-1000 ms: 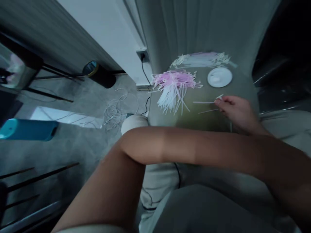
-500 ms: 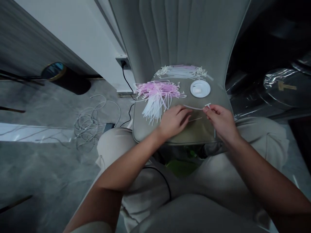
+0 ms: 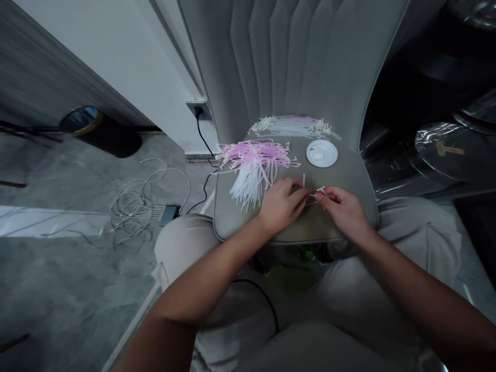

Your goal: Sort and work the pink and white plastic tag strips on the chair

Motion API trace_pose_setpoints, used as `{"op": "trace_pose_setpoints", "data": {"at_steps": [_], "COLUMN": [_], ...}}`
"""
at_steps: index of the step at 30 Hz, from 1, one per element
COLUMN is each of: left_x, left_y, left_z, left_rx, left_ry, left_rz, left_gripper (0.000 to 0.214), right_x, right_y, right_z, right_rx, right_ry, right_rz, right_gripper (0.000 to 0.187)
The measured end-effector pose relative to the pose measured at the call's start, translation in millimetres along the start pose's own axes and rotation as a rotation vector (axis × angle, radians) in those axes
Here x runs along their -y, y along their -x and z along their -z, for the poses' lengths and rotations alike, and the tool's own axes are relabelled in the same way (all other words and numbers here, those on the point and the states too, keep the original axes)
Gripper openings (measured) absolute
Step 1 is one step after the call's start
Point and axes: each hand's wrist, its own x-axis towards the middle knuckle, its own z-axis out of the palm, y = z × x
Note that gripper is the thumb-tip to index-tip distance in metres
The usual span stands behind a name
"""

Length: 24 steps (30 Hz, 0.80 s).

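- the step in hand looks like fine fingertip work: both bare hands meet above the seat over thin white plastic strips (image 3: 314,196), which lie between them
- the right hand (image 3: 343,209) is closed to a narrow pinch, thumb and forefinger on a strip
- the left hand (image 3: 282,205) is curled, its fingers bent toward the strips, and a short upright white piece (image 3: 304,180) shows just beyond its knuckles; whether it grips anything is hidden
- pieces this slim seem to call for a steady fingertip pinch, not a whole-hand grasp
- a tangled pink-and-white heap of plastic strips (image 3: 251,168) lies just left of the hands, with a paler, neater row of strips (image 3: 290,125) behind it
- a round white dish (image 3: 321,153) sits between that row and the hands
- everything rests on a grey-green upholstered chair seat (image 3: 341,178) with a fluted back (image 3: 290,62)
- on the grey mottled floor (image 3: 58,279) lies a loose coil of white cable (image 3: 132,206), near a black cylinder with a gold rim (image 3: 98,134)
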Motion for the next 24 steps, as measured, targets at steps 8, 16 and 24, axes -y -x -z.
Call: {"op": "trace_pose_setpoints", "data": {"at_steps": [8, 16, 24], "left_x": [-2.1, 0.3, 5.1], "left_y": [-0.7, 1.5, 0.5], "left_z": [0.7, -9.0, -13.0], "left_rx": [-0.037, 0.019, 0.010], "left_ry": [-0.013, 0.026, 0.042], "left_rz": [-0.072, -0.016, 0.038], "left_gripper": [0.022, 0.021, 0.022], "right_x": [-0.8, 6.6, 9.5], "right_y": [5.8, 10.2, 13.9], "right_z": [3.7, 10.7, 12.1], "right_rx": [0.036, 0.001, 0.001], "right_ry": [-0.031, -0.029, 0.073], "right_rz": [0.050, 0.083, 0.153], "right_gripper": [0.022, 0.031, 0.027]}}
